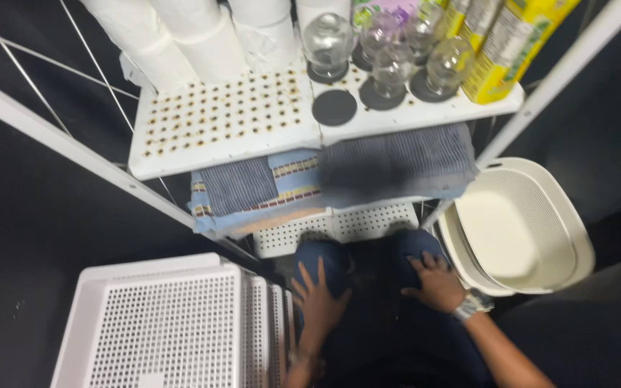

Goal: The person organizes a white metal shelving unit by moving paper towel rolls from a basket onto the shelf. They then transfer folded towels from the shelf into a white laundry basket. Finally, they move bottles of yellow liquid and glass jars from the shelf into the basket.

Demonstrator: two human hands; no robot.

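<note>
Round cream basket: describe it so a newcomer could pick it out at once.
Start at the white shelf rack with paper rolls and glass bottles. Drop to the floor at its right: the round cream basket lies beside the right hand. It alone is oval with ribbed walls; the white crates opposite are rectangular and perforated.

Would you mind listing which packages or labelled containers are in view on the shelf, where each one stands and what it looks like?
Yellow carton: top shelf, far right corner, tall box, yellow with green and white print.
Labelled bottles: just left of the carton, yellow labels, partly cut off.
Green and purple package: behind the clear glass bottles, mostly hidden.
No signs or screens.
</note>
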